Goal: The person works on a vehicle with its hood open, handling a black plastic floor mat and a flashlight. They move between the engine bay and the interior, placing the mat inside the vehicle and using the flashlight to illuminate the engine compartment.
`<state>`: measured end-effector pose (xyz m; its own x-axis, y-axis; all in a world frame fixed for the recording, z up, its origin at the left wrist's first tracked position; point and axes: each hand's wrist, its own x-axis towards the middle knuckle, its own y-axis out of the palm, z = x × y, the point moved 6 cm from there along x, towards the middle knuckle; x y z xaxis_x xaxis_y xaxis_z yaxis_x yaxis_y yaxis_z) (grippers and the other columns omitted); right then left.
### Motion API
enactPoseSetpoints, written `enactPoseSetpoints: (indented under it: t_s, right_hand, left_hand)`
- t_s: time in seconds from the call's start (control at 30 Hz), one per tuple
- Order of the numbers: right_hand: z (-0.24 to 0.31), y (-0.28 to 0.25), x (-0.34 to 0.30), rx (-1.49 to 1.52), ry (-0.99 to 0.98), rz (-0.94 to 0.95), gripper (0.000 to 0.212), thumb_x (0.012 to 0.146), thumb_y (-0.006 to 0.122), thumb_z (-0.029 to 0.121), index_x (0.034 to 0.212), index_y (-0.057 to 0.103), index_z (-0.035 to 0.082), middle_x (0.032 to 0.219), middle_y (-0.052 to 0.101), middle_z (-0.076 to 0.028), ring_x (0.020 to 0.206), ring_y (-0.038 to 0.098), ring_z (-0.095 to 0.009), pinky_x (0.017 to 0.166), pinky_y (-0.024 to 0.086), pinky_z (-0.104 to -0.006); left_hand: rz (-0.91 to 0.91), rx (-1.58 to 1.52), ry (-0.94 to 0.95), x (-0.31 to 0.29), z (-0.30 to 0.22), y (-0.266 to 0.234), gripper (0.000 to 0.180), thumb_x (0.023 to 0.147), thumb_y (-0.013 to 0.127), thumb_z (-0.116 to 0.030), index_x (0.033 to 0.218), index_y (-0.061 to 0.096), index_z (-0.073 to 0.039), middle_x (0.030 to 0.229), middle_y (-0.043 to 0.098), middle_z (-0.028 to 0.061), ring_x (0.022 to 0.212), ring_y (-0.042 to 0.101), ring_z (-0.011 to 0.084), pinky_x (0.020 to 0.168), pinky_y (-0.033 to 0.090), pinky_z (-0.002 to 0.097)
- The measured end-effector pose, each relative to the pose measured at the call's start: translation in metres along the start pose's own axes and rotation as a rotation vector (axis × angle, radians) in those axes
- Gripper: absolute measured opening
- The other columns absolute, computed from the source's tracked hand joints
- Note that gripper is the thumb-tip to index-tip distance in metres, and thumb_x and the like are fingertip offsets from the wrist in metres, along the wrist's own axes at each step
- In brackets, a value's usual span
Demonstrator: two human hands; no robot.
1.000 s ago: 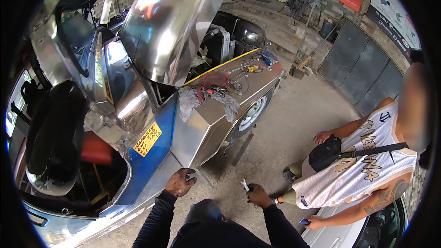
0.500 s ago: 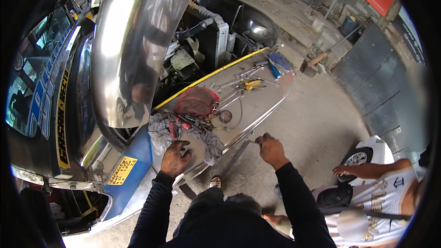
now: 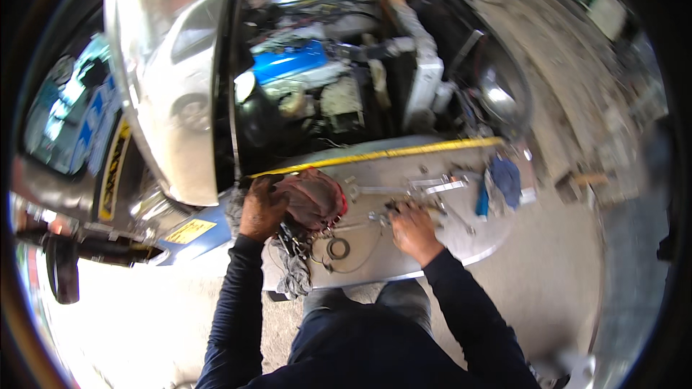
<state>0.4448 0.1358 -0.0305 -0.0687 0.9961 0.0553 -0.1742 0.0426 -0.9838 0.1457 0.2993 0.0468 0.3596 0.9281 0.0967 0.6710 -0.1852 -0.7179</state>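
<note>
My left hand point(image 3: 262, 210) is over the left end of the fender, against a faded red cloth point(image 3: 311, 200). Its fingers look bent but apart, with nothing visible in them. Below it lie a crumpled grey rag point(image 3: 294, 274) and some dark tools. Among the hand tools at mid-fender, my right hand point(image 3: 414, 232) reaches down with curled fingers; what they hold, if anything, is hidden. Wrenches point(image 3: 447, 186) lie just beyond it. Between the hands rests a dark ring point(image 3: 337, 248) beside a thin curved wire.
The engine bay point(image 3: 339, 94) stands uncovered beyond a yellow strip point(image 3: 382, 153) along the fender's inner edge. The raised shiny hood point(image 3: 173, 79) blocks the left. A blue cloth point(image 3: 504, 180) lies at the fender's right end. Concrete steps point(image 3: 555, 79) rise at the right.
The view has swung towards the engine bay and come closer. Both hands have moved forward from the fender's near edge: the left to the red cloth, the right onto the tools.
</note>
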Motion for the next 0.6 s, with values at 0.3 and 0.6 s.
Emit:
enactPoseSetpoints:
  t_s: [0.3,0.6]
  right_hand:
    - [-0.081,-0.068,-0.029,0.45,-0.104,-0.092,0.019,0.086,0.076,0.014,0.102,0.071,0.005,0.107,0.067,-0.017,0.099,0.066,-0.04,0.086,0.053,-0.052]
    - [-0.147,-0.098,-0.047,0.509,0.013,-0.13,0.019,0.086,0.076,0.005,0.104,0.07,0.005,0.097,0.066,-0.018,0.091,0.066,-0.04,0.08,0.052,-0.0505]
  left_hand:
    - [-0.598,1.061,0.198,0.096,-0.008,0.0,0.092,0.09,0.081,-0.041,0.154,0.041,0.011,0.151,0.051,0.0377,0.141,0.05,0.0528,0.12,0.043,0.0514]
    - [-0.871,0.392,-0.611,0.251,0.017,-0.065,0.13,0.071,0.086,-0.072,0.166,0.032,-0.001,0.163,0.04,0.0358,0.154,0.035,0.0519,0.127,0.028,0.0635]
